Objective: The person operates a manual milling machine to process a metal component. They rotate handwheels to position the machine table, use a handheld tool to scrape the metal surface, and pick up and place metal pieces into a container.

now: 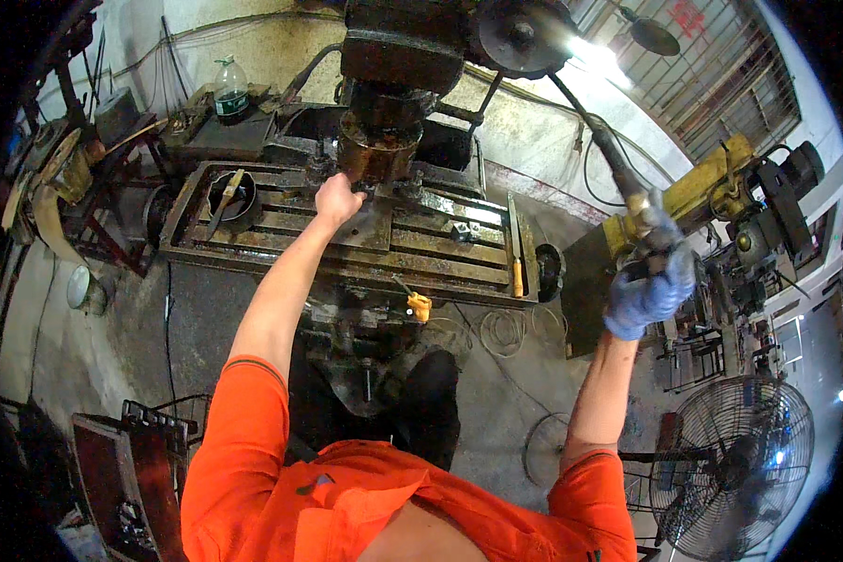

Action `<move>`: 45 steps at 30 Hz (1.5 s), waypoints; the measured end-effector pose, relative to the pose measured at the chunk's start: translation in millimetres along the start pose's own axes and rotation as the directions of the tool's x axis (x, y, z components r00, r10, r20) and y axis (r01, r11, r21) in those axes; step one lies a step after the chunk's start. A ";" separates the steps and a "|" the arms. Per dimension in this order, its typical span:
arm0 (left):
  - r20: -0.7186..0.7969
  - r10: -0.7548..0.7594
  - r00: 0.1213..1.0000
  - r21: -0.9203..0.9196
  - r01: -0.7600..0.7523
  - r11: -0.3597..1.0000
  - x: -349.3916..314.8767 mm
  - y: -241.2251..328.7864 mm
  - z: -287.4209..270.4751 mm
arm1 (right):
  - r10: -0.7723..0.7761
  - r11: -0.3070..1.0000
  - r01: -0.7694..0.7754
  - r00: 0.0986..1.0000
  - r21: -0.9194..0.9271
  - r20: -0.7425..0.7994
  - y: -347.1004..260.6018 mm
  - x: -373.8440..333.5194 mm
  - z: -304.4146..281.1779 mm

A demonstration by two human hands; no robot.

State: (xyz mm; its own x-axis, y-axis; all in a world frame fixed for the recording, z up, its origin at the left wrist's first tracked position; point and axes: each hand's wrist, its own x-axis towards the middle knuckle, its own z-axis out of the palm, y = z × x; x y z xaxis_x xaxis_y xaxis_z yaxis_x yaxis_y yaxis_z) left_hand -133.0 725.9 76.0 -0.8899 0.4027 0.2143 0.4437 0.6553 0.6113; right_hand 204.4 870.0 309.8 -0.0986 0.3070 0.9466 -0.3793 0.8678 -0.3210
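My bare left hand (338, 199) is closed at the foot of the machine's greasy spindle head (379, 145), just above the slotted metal table (300, 264). What its fingers hold there is dark and mostly hidden. Out to the right, my right hand (658, 288) wears a blue glove and is wrapped round the lower end of a long lever (613, 155). That lever slants down from a round dark hub (523, 36) beside the machine head. The gloved fingers are somewhat blurred.
On the table's left stands a dark pot (234, 201) with a brush in it. A small metal block (462, 231) and a yellow-handled tool (517, 272) lie to the right. A yellow knob (420, 307) sits at the front. A caged fan (731, 468) stands at lower right.
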 end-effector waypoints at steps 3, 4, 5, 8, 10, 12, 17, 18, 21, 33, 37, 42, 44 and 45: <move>0.002 0.008 1.000 -0.005 -0.008 1.000 0.7 -1.0 2.2 | -0.013 0.983 0.018 0.999 0.180 -0.029 8.5 0.7 0.1; -0.005 -0.007 1.000 0.012 0.007 1.000 0.8 -5.2 0.1 | -0.121 0.990 0.115 0.990 0.081 0.071 0.3 13.0 3.1; -0.012 -0.018 1.000 0.024 0.018 1.000 0.7 -6.3 -0.8 | -0.037 0.995 0.032 0.998 0.096 0.045 -1.1 16.3 2.9; -0.047 0.016 0.999 0.032 -0.014 0.999 -2.1 -1.1 -2.1 | -0.052 0.997 0.054 0.998 -0.052 0.035 -3.4 12.8 -0.3; 0.012 0.016 1.000 0.019 -0.016 1.000 -0.5 0.6 -1.6 | -0.047 0.998 0.046 0.998 0.034 0.050 11.4 -6.0 -9.3; 0.038 0.003 0.999 0.042 -0.005 0.999 -1.2 2.5 -7.5 | -0.010 0.995 0.000 0.996 0.103 0.091 9.7 -8.8 -8.2; -0.064 0.174 0.983 0.012 -0.174 0.985 -18.7 -20.3 -42.9 | 0.025 0.974 -0.050 0.993 0.220 0.115 9.7 -5.8 -6.2; -0.115 0.229 0.967 0.018 -0.228 0.973 -31.8 -27.9 -59.8 | 0.038 0.967 -0.040 0.999 0.253 0.014 4.3 -6.9 2.0; -0.271 0.228 0.935 0.051 -0.223 0.974 -64.3 -69.8 -115.0 | 0.055 0.974 -0.053 0.998 0.220 -0.001 2.9 -5.7 -1.4; -0.276 0.182 0.944 0.387 -0.065 0.920 -88.3 -182.6 -157.9 | 0.050 0.972 -0.066 0.996 0.226 0.079 9.1 -7.3 -5.6; -0.207 -0.163 0.965 -0.554 0.022 0.832 -102.2 -143.9 -144.1 | 0.064 0.984 -0.074 0.996 0.163 0.065 4.1 -0.1 -4.9; 0.041 0.007 0.999 -0.667 0.022 0.745 -102.0 -53.4 -95.9 | 0.033 0.973 -0.042 0.998 0.225 0.047 14.6 -9.0 -6.6; -0.143 0.086 0.986 -0.511 -0.148 0.847 -79.6 -54.3 -68.5 | 0.067 0.973 -0.078 0.996 0.217 0.059 9.0 -3.0 -5.3; -0.348 0.177 0.921 -0.332 -0.297 0.895 -70.8 -53.9 -53.3 | 0.086 0.973 -0.098 0.994 0.209 0.066 8.9 -1.6 -5.2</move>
State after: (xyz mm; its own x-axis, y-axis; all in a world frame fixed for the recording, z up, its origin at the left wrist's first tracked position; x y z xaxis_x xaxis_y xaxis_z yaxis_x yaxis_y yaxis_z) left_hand -99.6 628.0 68.5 -0.7779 0.2644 0.5701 0.6265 0.2547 0.7366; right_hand 206.0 879.2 305.2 -0.1913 0.3536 0.9156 -0.5515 0.7329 -0.3983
